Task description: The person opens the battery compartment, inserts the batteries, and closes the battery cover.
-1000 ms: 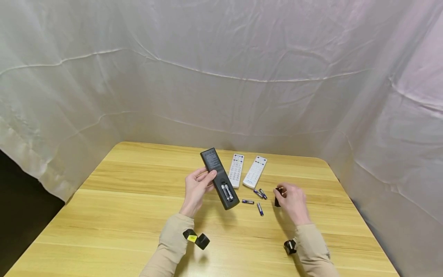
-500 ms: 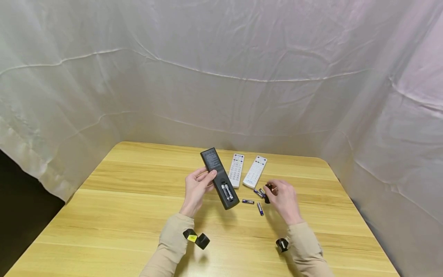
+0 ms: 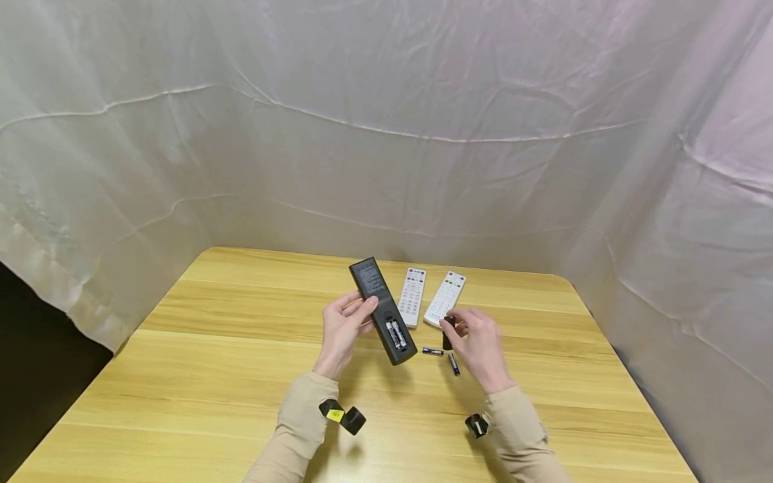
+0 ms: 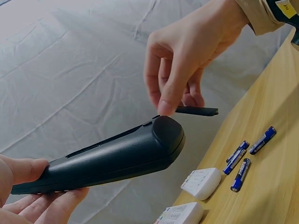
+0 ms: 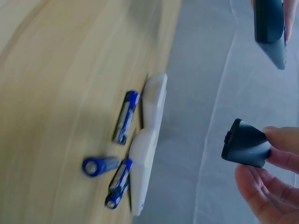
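My left hand (image 3: 341,333) holds a black remote control (image 3: 376,292) above the table, its back turned up. The battery compartment at its near end is uncovered, and two batteries (image 3: 396,334) lie side by side in it. Between the thumb and fingers of my right hand (image 3: 480,345) is a small black battery cover (image 5: 246,143), with a little tab on one edge. Hand and cover are to the right of the remote, apart from it in the head view. Below them on the table lie several loose blue batteries (image 4: 240,175), some hidden behind the right hand in the head view.
Two white remote controls (image 3: 413,297) lie face up side by side on the wooden table (image 3: 241,349), behind the loose batteries. A pale cloth curtain (image 3: 386,168) hangs around the table's back and sides.
My right hand has moved left with the battery cover, coming closer to the black remote and over some of the loose batteries. The left hand and black remote have stayed in place.
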The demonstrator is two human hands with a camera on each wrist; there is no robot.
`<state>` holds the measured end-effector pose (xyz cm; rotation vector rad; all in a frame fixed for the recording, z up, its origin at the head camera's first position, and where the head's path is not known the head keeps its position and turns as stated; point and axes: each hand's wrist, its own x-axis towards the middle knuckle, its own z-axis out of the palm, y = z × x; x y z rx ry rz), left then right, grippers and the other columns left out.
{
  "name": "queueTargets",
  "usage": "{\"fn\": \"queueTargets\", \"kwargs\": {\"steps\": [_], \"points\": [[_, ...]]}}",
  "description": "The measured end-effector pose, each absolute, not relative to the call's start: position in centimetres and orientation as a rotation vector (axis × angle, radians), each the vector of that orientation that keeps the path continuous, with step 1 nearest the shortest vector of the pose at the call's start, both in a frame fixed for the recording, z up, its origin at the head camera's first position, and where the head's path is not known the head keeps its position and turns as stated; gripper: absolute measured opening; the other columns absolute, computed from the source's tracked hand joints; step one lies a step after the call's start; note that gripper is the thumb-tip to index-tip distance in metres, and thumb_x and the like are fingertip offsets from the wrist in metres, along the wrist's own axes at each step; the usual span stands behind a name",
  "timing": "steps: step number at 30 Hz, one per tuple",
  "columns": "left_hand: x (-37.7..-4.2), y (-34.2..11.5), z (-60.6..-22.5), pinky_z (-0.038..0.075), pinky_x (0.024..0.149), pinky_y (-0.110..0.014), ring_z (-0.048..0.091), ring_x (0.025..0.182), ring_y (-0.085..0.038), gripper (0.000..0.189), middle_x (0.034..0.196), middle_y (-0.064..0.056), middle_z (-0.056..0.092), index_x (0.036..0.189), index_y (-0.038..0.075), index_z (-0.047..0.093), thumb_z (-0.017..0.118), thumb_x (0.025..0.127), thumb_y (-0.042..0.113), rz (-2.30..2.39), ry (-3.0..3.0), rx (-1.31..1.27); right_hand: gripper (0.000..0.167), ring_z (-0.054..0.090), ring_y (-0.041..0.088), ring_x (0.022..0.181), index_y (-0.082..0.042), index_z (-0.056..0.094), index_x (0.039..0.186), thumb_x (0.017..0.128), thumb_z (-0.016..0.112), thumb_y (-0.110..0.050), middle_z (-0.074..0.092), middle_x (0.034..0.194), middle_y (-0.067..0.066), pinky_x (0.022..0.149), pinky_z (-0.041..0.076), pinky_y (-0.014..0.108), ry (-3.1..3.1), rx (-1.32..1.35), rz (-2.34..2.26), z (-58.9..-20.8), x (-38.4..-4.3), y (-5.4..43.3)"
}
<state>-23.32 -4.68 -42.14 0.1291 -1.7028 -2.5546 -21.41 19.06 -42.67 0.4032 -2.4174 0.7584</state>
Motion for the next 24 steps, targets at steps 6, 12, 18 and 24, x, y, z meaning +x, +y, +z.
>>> {"fn": "queueTargets", "kwargs": {"steps": [6, 12, 18, 24], "points": [[-23.3, -4.7, -42.1, 0.065, 0.065, -0.023, 0.074, 0.07, -0.009, 0.039, 0.091, -0.007, 0.079, 0.127, -0.008, 0.061, 0.071, 0.09, 0.002, -2.55, -1.707, 0.133, 0.019, 0.07, 0.02, 0.065, 0.001, 0.074, 0.095, 0.082, 0.082, -0.009, 0.073, 0.088, 0.017, 0.057, 0.062, 0.033, -2.386, 0.422, 0.75, -42.3, -21.3, 18.0], [-23.3, -4.7, -42.1, 0.065, 0.067, -0.024, 0.074, 0.071, -0.009, 0.038, 0.091, -0.007, 0.078, 0.126, -0.008, 0.061, 0.071, 0.09, 0.002, -2.549, -1.707, 0.126, 0.018, 0.069, 0.018, 0.062, -0.003, 0.074, 0.092, 0.08, 0.084, -0.01, 0.071, 0.083, 0.013, 0.057, 0.061, 0.032, -2.341, 0.471, 0.73, -41.9, -21.4, 17.0], [-23.3, -4.7, -42.1, 0.066, 0.068, -0.025, 0.074, 0.071, -0.01, 0.039, 0.095, -0.011, 0.079, 0.126, -0.008, 0.061, 0.071, 0.09, 0.002, -2.545, -1.713, 0.131, 0.018, 0.069, 0.017, 0.063, -0.003, 0.075, 0.094, 0.081, 0.084, -0.01, 0.072, 0.083, 0.01, 0.059, 0.061, 0.035, -2.312, 0.497, 0.768, -41.3, -21.1, 15.8], [-23.3, -4.7, -42.1, 0.066, 0.069, -0.025, 0.074, 0.072, -0.01, 0.04, 0.095, -0.01, 0.079, 0.127, -0.008, 0.06, 0.072, 0.09, 0.002, -2.554, -1.705, 0.132, 0.02, 0.068, 0.017, 0.063, -0.002, 0.075, 0.096, 0.081, 0.083, -0.011, 0.07, 0.082, 0.01, 0.057, 0.061, 0.031, -2.277, 0.537, 0.792, -40.8, -20.9, 14.6]]}}
